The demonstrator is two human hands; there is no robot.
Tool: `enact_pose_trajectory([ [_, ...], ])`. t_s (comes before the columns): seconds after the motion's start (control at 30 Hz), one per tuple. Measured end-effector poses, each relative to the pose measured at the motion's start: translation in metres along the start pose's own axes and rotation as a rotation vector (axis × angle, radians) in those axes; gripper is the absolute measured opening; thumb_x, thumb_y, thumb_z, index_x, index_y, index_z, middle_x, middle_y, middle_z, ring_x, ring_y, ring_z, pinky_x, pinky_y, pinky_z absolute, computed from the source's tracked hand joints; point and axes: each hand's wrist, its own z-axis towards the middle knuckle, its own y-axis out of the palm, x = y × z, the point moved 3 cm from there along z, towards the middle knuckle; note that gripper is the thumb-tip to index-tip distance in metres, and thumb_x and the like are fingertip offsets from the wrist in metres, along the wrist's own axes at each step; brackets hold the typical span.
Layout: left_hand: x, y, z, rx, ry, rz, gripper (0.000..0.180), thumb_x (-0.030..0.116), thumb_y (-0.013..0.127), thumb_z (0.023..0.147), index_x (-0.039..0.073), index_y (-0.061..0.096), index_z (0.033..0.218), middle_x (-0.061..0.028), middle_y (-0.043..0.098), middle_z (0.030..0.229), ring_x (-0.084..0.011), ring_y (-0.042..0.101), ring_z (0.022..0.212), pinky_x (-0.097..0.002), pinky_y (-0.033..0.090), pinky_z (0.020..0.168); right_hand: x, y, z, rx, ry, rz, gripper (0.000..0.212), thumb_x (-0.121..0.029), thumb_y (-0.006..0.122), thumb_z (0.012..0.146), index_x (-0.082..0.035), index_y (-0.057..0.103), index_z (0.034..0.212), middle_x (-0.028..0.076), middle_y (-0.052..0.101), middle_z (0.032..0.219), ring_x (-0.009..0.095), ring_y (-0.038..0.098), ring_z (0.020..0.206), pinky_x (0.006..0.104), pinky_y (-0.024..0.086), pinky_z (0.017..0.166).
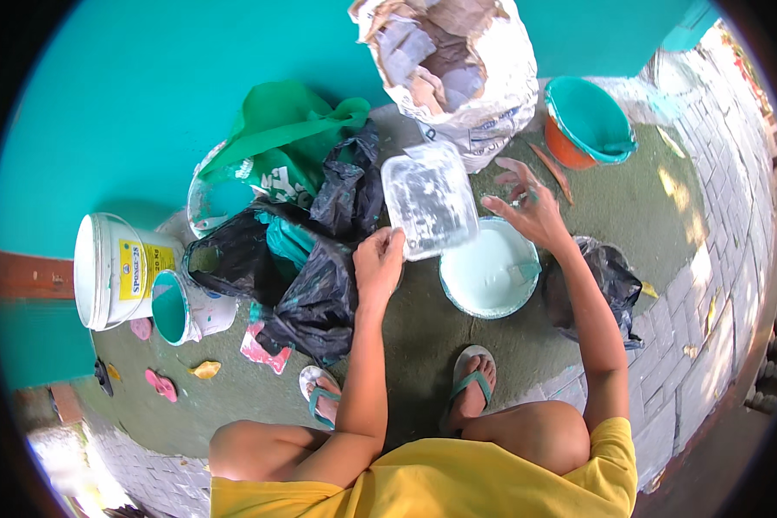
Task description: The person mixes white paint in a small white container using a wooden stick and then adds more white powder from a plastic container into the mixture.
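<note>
My left hand [380,263] grips the near corner of a clear rectangular plastic container [430,200], smeared with white residue. The container is raised at an angle beside a round tub [489,315] of pale mint paint. Above the tub's far right rim, my right hand [531,209] has its fingers curved and apart, with nothing between them. Whitish smears mark its fingers. The container's near edge hides a little of the tub's left side.
Behind stands a large white sack [514,65]; an orange bucket [567,147] with teal paint is right of it. Black plastic bags [319,298], a green bag [276,116], a white pail [86,272] and a smaller paint bucket [217,312] crowd the left. Another black bag [609,285] lies right.
</note>
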Motion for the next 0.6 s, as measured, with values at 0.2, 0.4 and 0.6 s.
enact_pose_trajectory([
  [0.2, 0.087, -0.044, -0.035, -0.291, 0.37, 0.742, 0.024, 0.021, 0.058, 0.086, -0.001, 0.067, 0.088, -0.0188, 0.065, 0.083, -0.0375, 0.063, 0.081, -0.0463, 0.047, 0.074, -0.002, 0.0, 0.01, -0.631, 0.456, 0.148, 0.099, -0.047, 0.078, 0.076, 0.001, 0.027, 0.146, 0.018, 0.062, 0.119, 0.022, 0.063, 0.097, 0.0356, 0.05, 0.087],
  [0.4, 0.144, -0.028, -0.024, -0.578, 0.64, 0.667, 0.027, 0.024, 0.055, 0.089, 0.002, 0.067, 0.098, -0.0176, 0.064, 0.094, -0.0366, 0.061, 0.091, -0.044, 0.046, 0.078, -0.068, -0.027, -0.009, -0.624, -0.002, 0.169, 0.074, -0.044, 0.074, 0.08, -0.014, 0.044, 0.14, 0.011, 0.057, 0.129, 0.023, 0.056, 0.114, 0.0376, 0.043, 0.101],
  [0.6, 0.244, -0.069, 0.038, -0.364, 0.832, 0.211, 0.039, 0.038, 0.056, 0.093, 0.002, 0.066, 0.104, -0.0122, 0.062, 0.095, -0.0257, 0.06, 0.094, -0.0363, 0.046, 0.081, -0.186, -0.132, 0.007, 0.067, 0.266, 0.047, 0.067, -0.039, 0.067, 0.089, 0.009, 0.044, 0.128, 0.014, 0.066, 0.101, 0.016, 0.064, 0.084, 0.0292, 0.051, 0.077],
])
